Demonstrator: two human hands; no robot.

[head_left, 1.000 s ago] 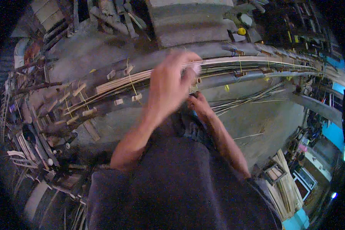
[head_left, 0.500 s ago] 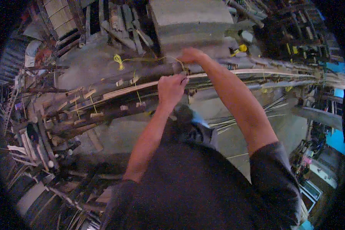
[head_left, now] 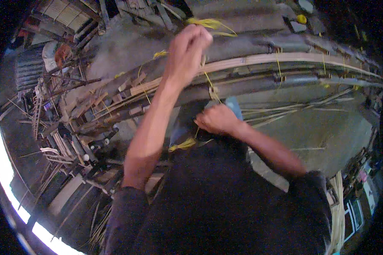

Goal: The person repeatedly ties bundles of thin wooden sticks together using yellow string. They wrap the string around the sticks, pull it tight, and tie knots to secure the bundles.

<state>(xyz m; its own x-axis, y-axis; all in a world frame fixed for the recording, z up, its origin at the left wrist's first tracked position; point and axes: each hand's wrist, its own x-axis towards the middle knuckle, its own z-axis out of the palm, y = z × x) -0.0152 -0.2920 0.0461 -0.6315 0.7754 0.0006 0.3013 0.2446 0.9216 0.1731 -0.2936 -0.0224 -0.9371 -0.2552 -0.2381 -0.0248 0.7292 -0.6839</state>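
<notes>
A long bundle of pale wooden strips (head_left: pixel 251 60) runs left to right, lying between dark round poles (head_left: pixel 259 87) fitted with small wooden pegs. Thin yellow cords (head_left: pixel 278 63) cross the strips at intervals. Closed and raised over the strips, my left hand (head_left: pixel 185 57) grips yellow cord, whose loose tuft (head_left: pixel 208 23) spreads beyond the knuckles. My right hand (head_left: pixel 219 119) is closed at the near side, below a peg (head_left: pixel 214 93) where a yellow cord is looped. Cord passes from its fingers down to a yellow hank (head_left: pixel 183 144) against my dark shirt. The fingertips are partly hidden.
Thin sticks (head_left: pixel 285 112) lie on the floor at right, beyond the near pole. Scrap wood and offcuts (head_left: pixel 68 148) are piled at left. A yellow ball-shaped item (head_left: pixel 301 19) sits at the far right. Corrugated sheet (head_left: pixel 29 70) stands far left.
My left hand has moved away from me, above the strips. My right hand has come back from the far side to the near pole. The whole view has shifted.
</notes>
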